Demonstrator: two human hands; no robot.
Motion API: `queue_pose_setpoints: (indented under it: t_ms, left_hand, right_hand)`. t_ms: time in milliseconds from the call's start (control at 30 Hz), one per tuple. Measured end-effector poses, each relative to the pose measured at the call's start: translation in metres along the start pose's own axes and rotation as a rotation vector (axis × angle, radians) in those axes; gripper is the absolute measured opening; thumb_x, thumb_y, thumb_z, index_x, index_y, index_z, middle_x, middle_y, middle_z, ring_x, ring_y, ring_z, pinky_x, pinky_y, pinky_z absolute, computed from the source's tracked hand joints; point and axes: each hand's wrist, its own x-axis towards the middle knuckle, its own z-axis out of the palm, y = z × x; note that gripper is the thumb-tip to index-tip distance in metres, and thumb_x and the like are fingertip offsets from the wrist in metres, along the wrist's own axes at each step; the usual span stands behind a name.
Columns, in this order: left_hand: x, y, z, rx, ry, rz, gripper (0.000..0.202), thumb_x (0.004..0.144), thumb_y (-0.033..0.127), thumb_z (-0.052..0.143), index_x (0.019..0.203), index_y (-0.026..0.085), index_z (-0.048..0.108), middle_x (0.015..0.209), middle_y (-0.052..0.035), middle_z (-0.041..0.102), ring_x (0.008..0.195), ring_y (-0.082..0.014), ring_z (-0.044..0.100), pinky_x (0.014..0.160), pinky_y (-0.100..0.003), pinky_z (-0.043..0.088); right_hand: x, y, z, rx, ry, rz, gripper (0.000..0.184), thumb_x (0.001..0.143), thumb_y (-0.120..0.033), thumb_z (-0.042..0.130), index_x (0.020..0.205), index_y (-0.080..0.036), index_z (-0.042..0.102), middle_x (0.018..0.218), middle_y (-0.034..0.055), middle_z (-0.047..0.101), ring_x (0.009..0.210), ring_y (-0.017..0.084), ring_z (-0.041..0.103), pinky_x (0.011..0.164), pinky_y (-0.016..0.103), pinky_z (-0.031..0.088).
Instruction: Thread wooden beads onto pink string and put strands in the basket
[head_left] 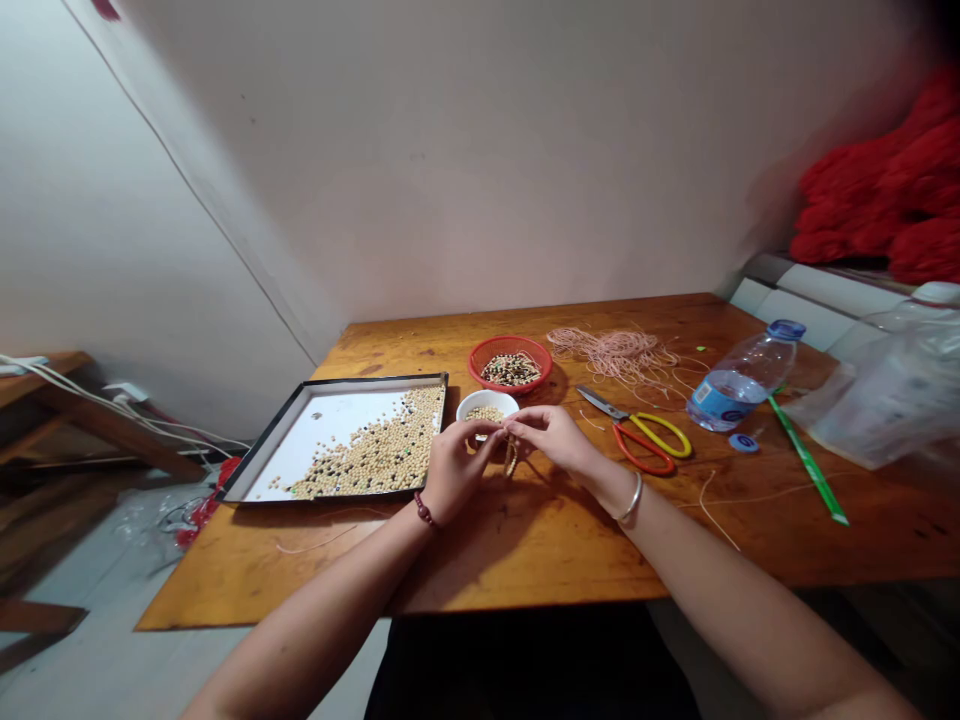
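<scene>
My left hand (457, 462) and my right hand (556, 440) meet fingertip to fingertip above the table, both closed in a pinch. A short string of pale beads (511, 458) hangs down from between the fingers. The exact grip is too small to make out. Just behind the fingers stands a white bowl (512, 404) of pale beads, partly hidden by my left hand. Farther back is a red plastic basket (474, 364) with dark and light beads. To the left lies a black-edged tray (330, 405), its right part covered with pale beads and scattered dark ones.
Scissors (637, 437) with orange and yellow handles lie right of my hands. Behind them is a tangle of pink cord (611, 352). A water bottle (739, 385), its blue cap (742, 443), a green strip (810, 465) and a clear plastic bag (892, 390) occupy the right side.
</scene>
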Motion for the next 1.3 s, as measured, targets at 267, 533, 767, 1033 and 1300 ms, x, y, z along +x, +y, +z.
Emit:
queue_pose_setpoints:
  t_ms: [267,533,767,1033,1300]
  left_hand:
    - [0.0010,0.0017,0.0009,-0.085,-0.028,-0.137,0.022,0.083,0.037,0.062,0.087,0.018,0.072,0.079,-0.0048,0.072,0.061,-0.0121,0.058,0.054,-0.023,0.044]
    - [0.0016,0.0038,0.0018,-0.113,-0.035,-0.182,0.025,0.081,0.040,0.063,0.079,0.017,0.070,0.074,-0.0038,0.071,0.054,-0.0096,0.053,0.049,-0.020,0.040]
    - [0.0037,0.0021,0.0016,-0.147,-0.068,-0.237,0.029,0.081,0.042,0.061,0.080,0.015,0.070,0.073,-0.0048,0.070,0.058,-0.0121,0.058,0.053,-0.021,0.042]
    - [0.0046,0.0001,0.0015,-0.151,-0.080,-0.231,0.031,0.080,0.044,0.061,0.079,0.015,0.070,0.073,-0.0054,0.070,0.058,-0.0119,0.056,0.054,-0.022,0.043]
    - [0.0025,0.0015,0.0018,-0.209,-0.040,-0.204,0.026,0.080,0.041,0.065,0.092,0.018,0.065,0.072,-0.0030,0.069,0.056,-0.0108,0.059,0.049,-0.020,0.040]
  right_hand:
    - [-0.0009,0.0006,0.0011,0.036,-0.002,0.014,0.041,0.065,-0.049,0.074,0.085,-0.012,0.072,0.071,0.0054,0.069,0.057,0.013,0.058,0.054,0.026,0.047]
    - [-0.0013,0.0012,0.0009,0.034,-0.029,-0.005,0.040,0.068,-0.050,0.072,0.083,-0.013,0.072,0.073,0.0053,0.069,0.058,0.013,0.058,0.055,0.026,0.048]
    - [-0.0028,0.0006,0.0017,0.015,-0.050,-0.015,0.040,0.069,-0.049,0.072,0.086,-0.012,0.073,0.070,0.0049,0.068,0.059,0.012,0.057,0.056,0.025,0.048]
    - [-0.0029,-0.0006,0.0025,0.002,-0.024,-0.025,0.043,0.064,-0.050,0.075,0.084,-0.012,0.074,0.072,0.0073,0.070,0.058,0.013,0.059,0.055,0.026,0.049]
    - [-0.0039,-0.0034,0.0037,0.047,-0.035,0.009,0.040,0.062,-0.048,0.077,0.082,-0.013,0.075,0.076,0.0081,0.073,0.063,0.016,0.063,0.059,0.028,0.051]
